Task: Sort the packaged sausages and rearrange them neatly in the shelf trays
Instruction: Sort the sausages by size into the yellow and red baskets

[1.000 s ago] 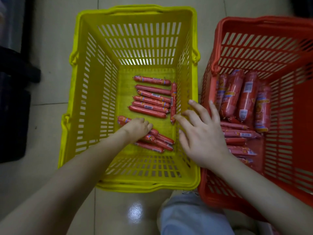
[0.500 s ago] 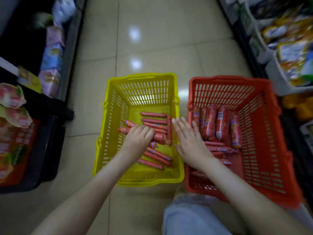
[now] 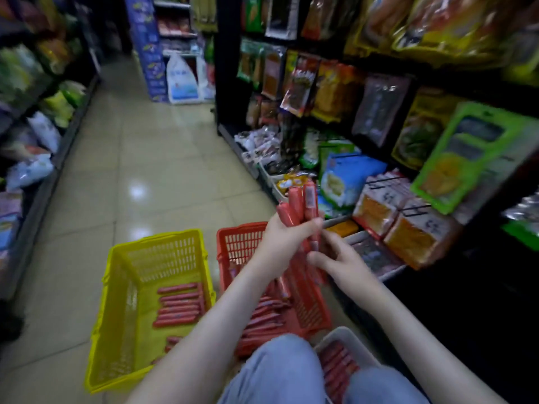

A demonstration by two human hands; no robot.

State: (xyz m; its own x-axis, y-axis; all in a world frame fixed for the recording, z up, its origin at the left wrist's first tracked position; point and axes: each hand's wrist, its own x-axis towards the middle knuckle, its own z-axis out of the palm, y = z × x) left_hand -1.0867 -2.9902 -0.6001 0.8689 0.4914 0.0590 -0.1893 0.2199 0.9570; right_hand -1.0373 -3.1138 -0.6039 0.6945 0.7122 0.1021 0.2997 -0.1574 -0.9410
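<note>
1. Holding a bundle of sausages up between baskets and shelf: the carry-to-tray step, I judge.
2. Left hand: raised over the red basket at its far edge, fingers curled round the bundle, sausages upright.
3. Right hand: just beside the bundle's lower ends, fingers loosely bent; grip indistinct through blur.
4. Next move calls for squaring the ends, then laying them parallel in a tray.

Glossy tiled floor runs along the aisle. Hanging snack packets line the right side. White sack stands beside what appears to be stacked blue cartons.
</note>
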